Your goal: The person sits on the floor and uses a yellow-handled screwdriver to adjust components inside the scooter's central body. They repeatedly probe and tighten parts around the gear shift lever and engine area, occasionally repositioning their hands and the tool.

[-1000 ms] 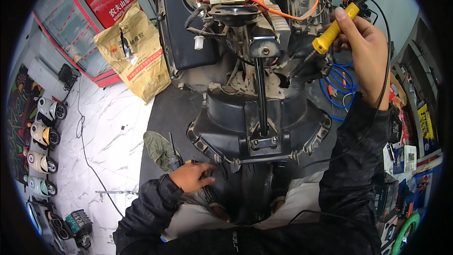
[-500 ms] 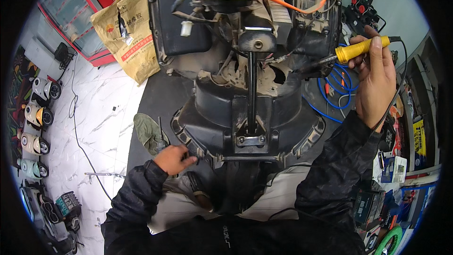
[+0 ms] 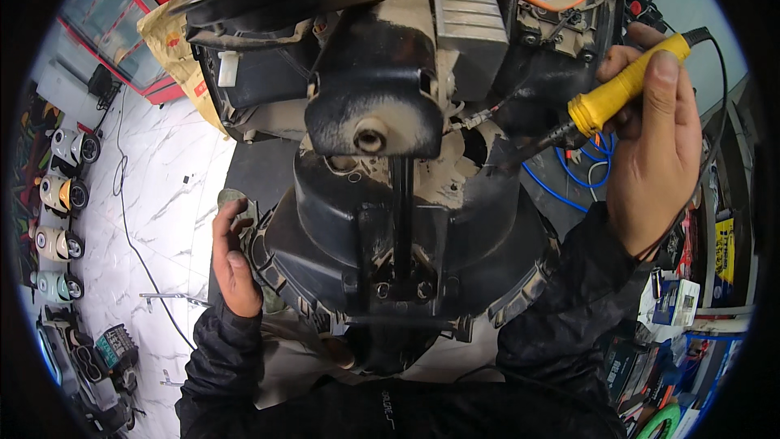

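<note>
Right hand [image 3: 656, 167] wrapped round yellow-handled soldering iron [image 3: 605, 104], thumb on top, tip slanting down-left by the right rear of black plastic shroud [image 3: 333, 219], contact can't tell. Left hand [image 3: 236, 264] loose, fingers partly spread, nothing seen in it, just beside shroud's left rim, touching or not unclear. Cord [image 3: 725, 89] runs down behind right wrist. Hands well apart, black tube [image 3: 403, 211] between. Blue hose [image 3: 556, 193] right of shroud; mat [image 3: 260, 175] meets tile floor [image 3: 162, 228] near left hand
</note>
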`<state>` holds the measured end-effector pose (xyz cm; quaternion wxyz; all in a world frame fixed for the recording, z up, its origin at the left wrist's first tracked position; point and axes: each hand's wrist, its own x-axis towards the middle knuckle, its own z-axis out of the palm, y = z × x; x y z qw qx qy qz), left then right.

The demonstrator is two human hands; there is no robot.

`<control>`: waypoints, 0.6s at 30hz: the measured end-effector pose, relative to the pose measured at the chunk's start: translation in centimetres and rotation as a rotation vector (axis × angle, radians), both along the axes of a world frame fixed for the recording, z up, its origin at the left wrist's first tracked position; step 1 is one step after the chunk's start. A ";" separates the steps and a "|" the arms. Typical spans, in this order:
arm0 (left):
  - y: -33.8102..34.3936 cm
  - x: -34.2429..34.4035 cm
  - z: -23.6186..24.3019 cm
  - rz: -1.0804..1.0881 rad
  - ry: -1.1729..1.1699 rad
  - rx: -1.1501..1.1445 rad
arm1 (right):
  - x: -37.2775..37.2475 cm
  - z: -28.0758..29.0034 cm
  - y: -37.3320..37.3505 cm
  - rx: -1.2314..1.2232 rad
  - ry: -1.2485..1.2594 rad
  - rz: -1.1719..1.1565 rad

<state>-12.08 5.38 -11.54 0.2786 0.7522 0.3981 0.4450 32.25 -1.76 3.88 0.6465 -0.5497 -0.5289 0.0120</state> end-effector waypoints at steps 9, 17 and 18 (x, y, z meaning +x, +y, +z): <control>0.7 1.8 -2.4 -0.167 -0.217 -0.205 | 1.6 0.1 0.5 -0.031 -0.070 0.003; 1.2 1.7 -3.1 -0.217 -0.288 -0.229 | 1.8 0.0 1.2 -0.040 -0.115 -0.036; 1.3 1.6 -3.0 -0.211 -0.273 -0.230 | 1.7 0.2 1.0 -0.073 -0.113 -0.042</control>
